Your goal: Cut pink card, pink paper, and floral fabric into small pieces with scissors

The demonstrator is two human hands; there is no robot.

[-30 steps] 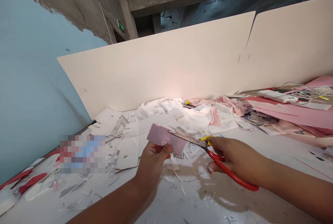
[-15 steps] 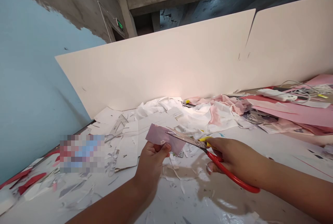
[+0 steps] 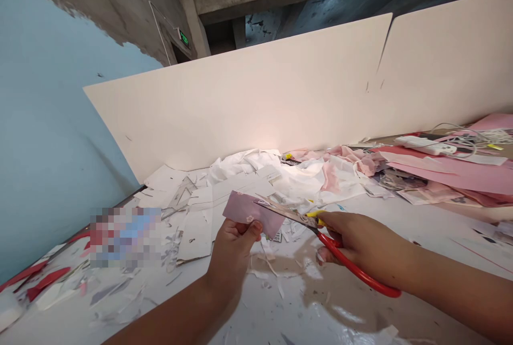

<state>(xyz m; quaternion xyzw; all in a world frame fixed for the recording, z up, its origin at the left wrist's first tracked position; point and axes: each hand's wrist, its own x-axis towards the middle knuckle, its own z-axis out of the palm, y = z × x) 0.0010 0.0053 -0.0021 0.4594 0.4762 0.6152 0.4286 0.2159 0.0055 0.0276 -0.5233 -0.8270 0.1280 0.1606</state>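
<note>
My left hand (image 3: pixel 239 235) pinches the lower edge of a small purple piece of paper (image 3: pixel 240 207) with a pale flower print, thumb in front and fingers behind. A pair of scissors (image 3: pixel 298 218) with one red and one yellow handle is in my right hand (image 3: pixel 355 243), the fingers wrapped round the grips. The blades reach left to the paper's upper right part, nearly closed together. Part of the right hand's fingers is hidden behind the handles.
Cut paper scraps lie over the white table (image 3: pixel 224 307). White card pieces (image 3: pixel 196 227) are behind my left hand, with crumpled white tissue (image 3: pixel 304 182) farther back. Pink sheets (image 3: pixel 452 171) and a white power strip (image 3: pixel 425 145) are at the right. A pale panel (image 3: pixel 256 104) stands behind.
The blades look slightly more closed on the purple paper than before. Both hands keep almost the same place, and the view has shifted very slightly.
</note>
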